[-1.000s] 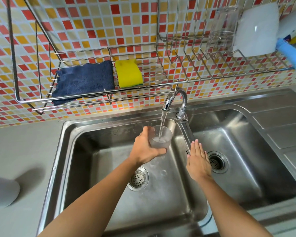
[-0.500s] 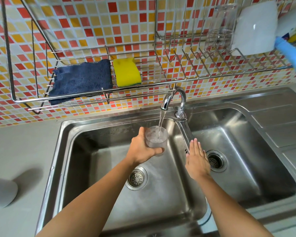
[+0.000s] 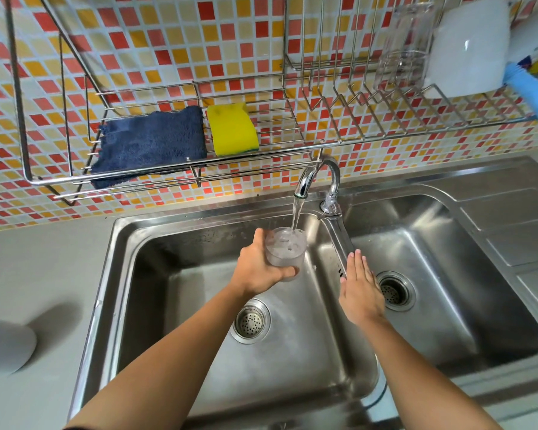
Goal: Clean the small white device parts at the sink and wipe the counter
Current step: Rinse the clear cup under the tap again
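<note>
Running from the curved faucet [image 3: 319,178], a stream of water [image 3: 296,216] is caught in a small translucent cup [image 3: 284,250] that is held upright over the left basin [image 3: 174,283] of the double steel sink. The cup is gripped by the left hand [image 3: 258,268], with the fingers wrapped under and around its side and the thumb laid against its far rim. The right hand [image 3: 359,288] is held flat and empty, fingers straight and together, above the divider between the two basins and just beside the right drain [image 3: 395,291]. On the wire rack [image 3: 156,181] mounted against the mosaic tile wall, a dark blue cloth [image 3: 149,144] is draped beside a yellow sponge [image 3: 232,129]. Farther right on the rack, a clear container [image 3: 406,45] and a white item [image 3: 469,48] are stood. At the left edge, a white rounded object [image 3: 5,346] is seen on the grey tabletop [image 3: 44,268].
</note>
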`<state>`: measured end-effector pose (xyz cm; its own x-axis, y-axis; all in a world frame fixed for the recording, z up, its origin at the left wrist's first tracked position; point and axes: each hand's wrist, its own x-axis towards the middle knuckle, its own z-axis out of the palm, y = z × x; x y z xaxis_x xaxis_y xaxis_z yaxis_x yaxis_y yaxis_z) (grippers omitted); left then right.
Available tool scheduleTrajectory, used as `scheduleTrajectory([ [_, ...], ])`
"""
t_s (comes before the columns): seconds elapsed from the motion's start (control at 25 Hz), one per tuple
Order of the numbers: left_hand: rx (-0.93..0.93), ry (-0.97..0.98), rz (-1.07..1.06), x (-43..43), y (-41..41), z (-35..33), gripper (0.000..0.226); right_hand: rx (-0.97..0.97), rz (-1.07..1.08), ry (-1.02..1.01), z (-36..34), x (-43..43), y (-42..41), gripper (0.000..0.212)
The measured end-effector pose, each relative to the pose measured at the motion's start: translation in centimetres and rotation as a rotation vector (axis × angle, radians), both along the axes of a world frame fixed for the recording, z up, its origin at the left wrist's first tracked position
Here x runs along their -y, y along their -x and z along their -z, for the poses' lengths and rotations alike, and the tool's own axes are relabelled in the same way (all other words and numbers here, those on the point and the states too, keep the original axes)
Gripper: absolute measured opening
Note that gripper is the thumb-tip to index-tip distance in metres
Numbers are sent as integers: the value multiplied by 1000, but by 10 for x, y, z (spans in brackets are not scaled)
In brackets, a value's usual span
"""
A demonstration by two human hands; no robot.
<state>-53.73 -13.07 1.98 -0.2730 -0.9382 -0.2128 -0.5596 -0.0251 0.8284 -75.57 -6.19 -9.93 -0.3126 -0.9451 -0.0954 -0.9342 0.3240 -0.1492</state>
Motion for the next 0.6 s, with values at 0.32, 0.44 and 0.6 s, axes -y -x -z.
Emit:
scheduleTrajectory([
  [0.32,9,-6,12,4,-6,3,76,300,128,148,-13,3,0,50],
  [0.44,-14,-14,28,5,-9,4,74,485,267,379,-32,20,2,41],
  [0.6,-28,8,54,6,-11,5,73,407,124,393,-63,66,3,44],
])
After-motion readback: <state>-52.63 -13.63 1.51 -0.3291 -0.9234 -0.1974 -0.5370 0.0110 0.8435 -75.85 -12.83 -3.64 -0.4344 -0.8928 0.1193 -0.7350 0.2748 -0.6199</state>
